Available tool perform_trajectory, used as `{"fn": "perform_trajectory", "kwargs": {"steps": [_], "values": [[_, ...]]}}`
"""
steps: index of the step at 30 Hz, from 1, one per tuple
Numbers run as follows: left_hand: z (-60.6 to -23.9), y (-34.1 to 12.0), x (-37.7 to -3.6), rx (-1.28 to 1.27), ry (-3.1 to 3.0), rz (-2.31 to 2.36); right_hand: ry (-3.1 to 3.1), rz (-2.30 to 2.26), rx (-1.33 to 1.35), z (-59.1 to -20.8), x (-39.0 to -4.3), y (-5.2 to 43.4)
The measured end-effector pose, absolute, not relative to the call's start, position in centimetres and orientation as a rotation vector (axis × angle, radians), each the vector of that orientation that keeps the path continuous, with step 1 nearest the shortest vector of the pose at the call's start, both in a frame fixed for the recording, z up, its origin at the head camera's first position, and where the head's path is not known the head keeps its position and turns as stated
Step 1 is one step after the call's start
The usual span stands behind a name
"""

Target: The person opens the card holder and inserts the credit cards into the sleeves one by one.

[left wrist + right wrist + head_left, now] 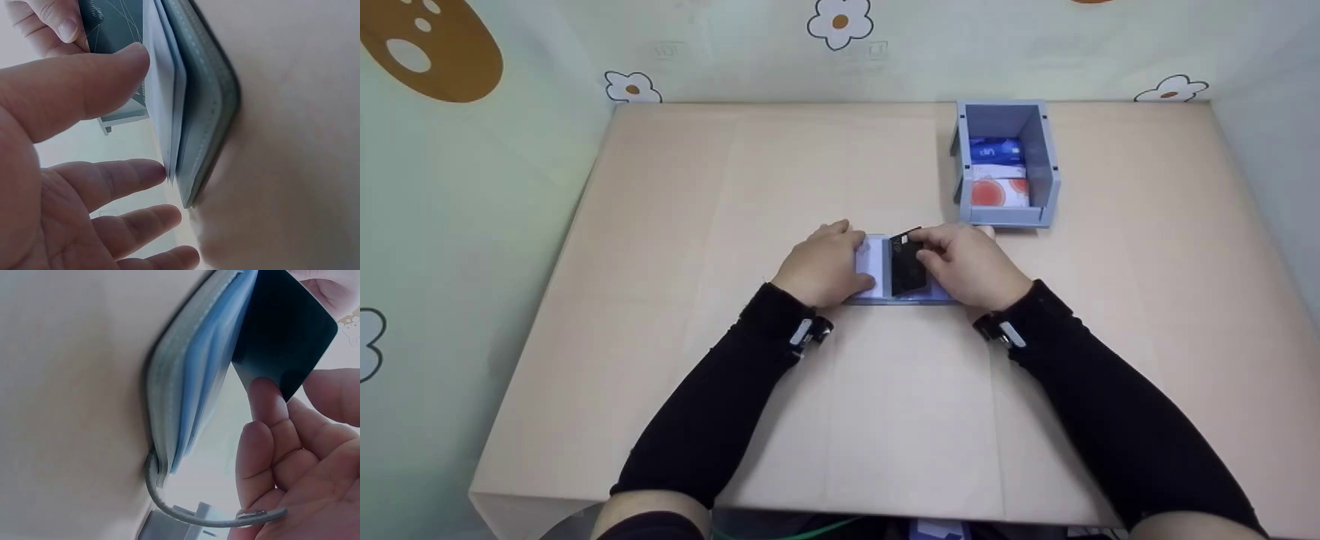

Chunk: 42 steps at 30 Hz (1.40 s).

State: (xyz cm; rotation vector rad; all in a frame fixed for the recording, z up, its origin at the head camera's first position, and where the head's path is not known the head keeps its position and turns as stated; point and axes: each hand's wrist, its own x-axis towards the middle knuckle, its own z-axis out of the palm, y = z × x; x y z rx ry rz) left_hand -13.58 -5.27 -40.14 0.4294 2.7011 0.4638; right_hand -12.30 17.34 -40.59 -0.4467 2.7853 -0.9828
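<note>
A grey card holder (871, 259) with pale inner sleeves lies spread flat on the table. My left hand (825, 264) rests on its left half; in the left wrist view the thumb presses the sleeves and the fairly straight fingers touch their edge. My right hand (973, 264) pinches a black card (908, 268) between thumb and fingers. This card stands tilted up over the middle of the holder, its lower edge by the sleeves. In the right wrist view a grey strap (191, 518) with a metal snap curves from the holder towards my right palm.
Behind my right hand stands a grey-blue bin (1009, 217). A blue packet (996, 151) and a white package with red circles (997, 193) lie inside it. The beige-covered table (675, 210) meets patterned walls at the back and sides.
</note>
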Motion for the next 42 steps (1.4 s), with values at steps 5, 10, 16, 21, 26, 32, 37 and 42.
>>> {"fn": "perform_trajectory", "kwargs": {"steps": [5, 10, 16, 21, 26, 32, 37, 42], "values": [[-40.07, -5.26, -13.56, 0.425, 2.697, 0.467, 2.802, -0.947, -0.471, -40.62, -12.22, 17.32], [-40.13, -5.28, -13.61, 0.427, 2.697, 0.471, 2.826, -0.886, -0.494, -40.63, -12.12, 17.26], [-40.12, -5.28, -13.63, 0.433, 2.696, 0.477, 2.842, -0.822, -0.513, -40.6, -11.97, 17.13], [-40.09, -5.29, -13.61, 0.441, 2.699, 0.477, 2.846, -0.79, -0.522, -40.61, -11.93, 17.1], [-40.11, -5.31, -13.61, 0.447, 2.702, 0.472, 2.864, -0.761, -0.542, -40.67, -11.84, 17.02], [-40.14, -5.33, -13.62, 0.454, 2.716, 0.471, 2.866, -0.714, -0.601, -40.76, -11.63, 17.11], [-40.14, -5.3, -13.61, 0.46, 2.719, 0.467, 2.855, -0.707, -0.612, -40.71, -11.56, 17.09], [-40.09, -5.29, -13.6, 0.452, 2.714, 0.461, 2.858, -0.684, -0.632, -40.68, -11.47, 16.99]]}}
